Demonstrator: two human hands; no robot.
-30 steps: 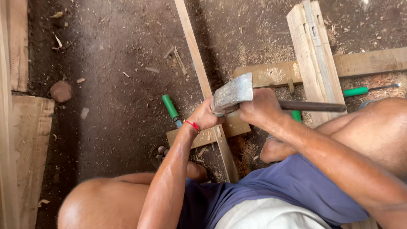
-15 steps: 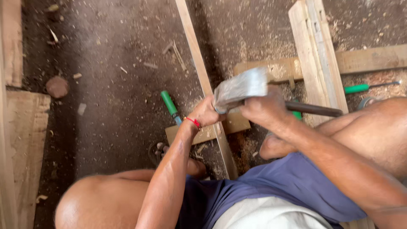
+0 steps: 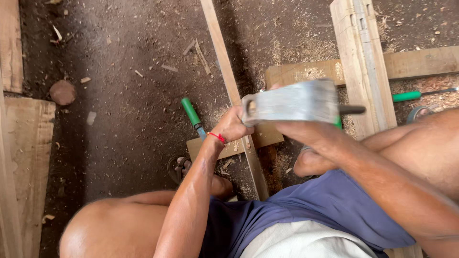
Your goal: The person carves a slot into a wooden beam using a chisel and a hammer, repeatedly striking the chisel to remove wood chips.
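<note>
Gripping a dark handle, the right hand (image 3: 306, 131) holds a hatchet (image 3: 291, 102) raised over the work, its broad grey metal head blurred and lying flat across the view, handle end poking out towards the right. The left hand (image 3: 234, 125), a red thread at its wrist, is clenched around something hidden under the hatchet head, just above a long narrow wooden slat (image 3: 229, 81) that runs from the far edge of the dirt floor (image 3: 129, 95) down towards the person's lap. The slat crosses a short wooden block (image 3: 229, 143) lying on the floor. Just left of the hand, a green-handled chisel (image 3: 192, 113) rests with its tip against the block. To the right, a thick grooved beam (image 3: 361, 62) lies over a plank (image 3: 420, 62), with another green-handled tool (image 3: 416, 95) beside it. Wood chips litter the floor.
</note>
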